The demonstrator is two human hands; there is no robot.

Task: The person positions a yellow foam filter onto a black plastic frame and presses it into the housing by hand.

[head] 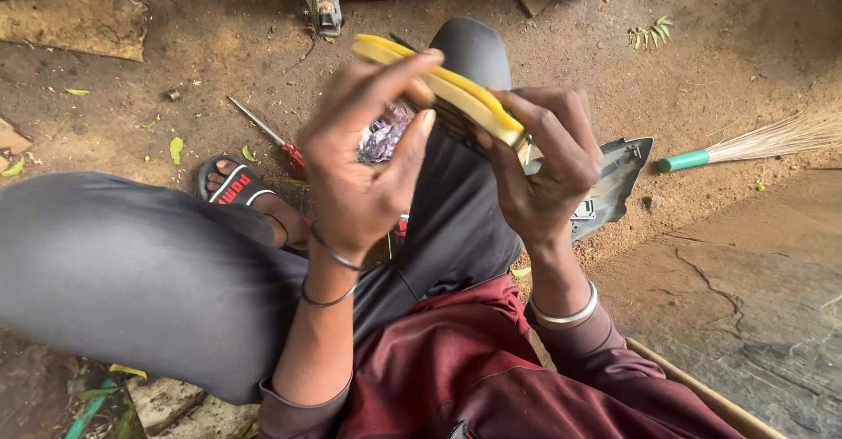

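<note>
Both my hands hold a flat yellow plastic part with a dark ribbed underside, tilted above my knees. My left hand grips its left end, thumb along the underside and fingers over the top edge. My right hand clasps its right end from below. A crumpled purplish rag or wrapper shows between my hands, behind the left thumb. I sit with grey trousers and a maroon top over dirt ground.
A red-handled screwdriver lies on the dirt by my sandalled foot. A grey plastic panel rests right of my knee. A broom with a green handle lies at right. A concrete slab is at lower right.
</note>
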